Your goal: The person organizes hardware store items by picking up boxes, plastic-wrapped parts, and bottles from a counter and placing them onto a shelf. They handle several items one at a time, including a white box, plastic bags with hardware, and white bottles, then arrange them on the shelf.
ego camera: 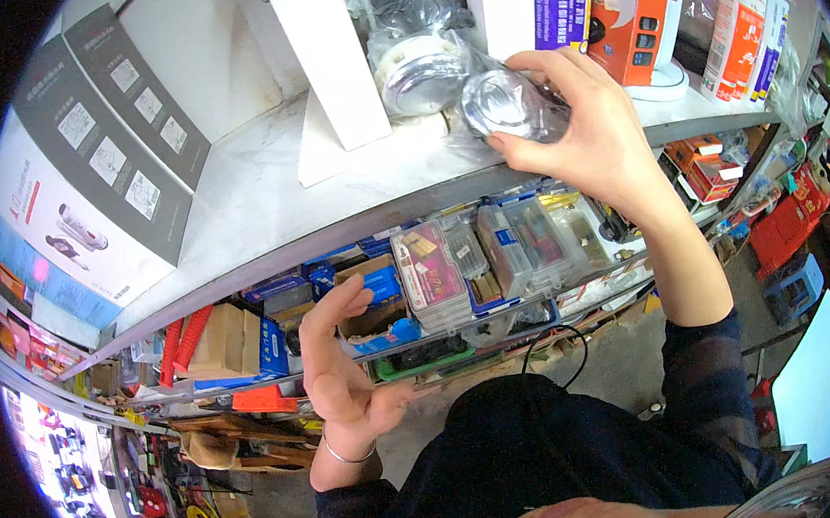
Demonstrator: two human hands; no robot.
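Observation:
On the white shelf, my right hand [588, 118] is closed around a round chrome fitting [501, 103] in a clear plastic bag, thumb at its near edge and fingers at its far edge. Just left of it, a larger round chrome part with a white rim [422, 75] lies in another clear bag. More clear and dark plastic wrapping [407, 1] is behind them. A white upright panel [331, 59] stands to their left. In front of the lower shelf my left hand [343, 369] is raised with its fingers apart and nothing in it.
Tall grey and white boxes [95, 161] stand on the shelf at left. At right are an orange box [628, 26] and printed sealant tubes [739, 31]. Below the shelf's front edge [296, 258] lie clear plastic cases [435, 276] and small cartons. A blue stool [795, 290] stands lower right.

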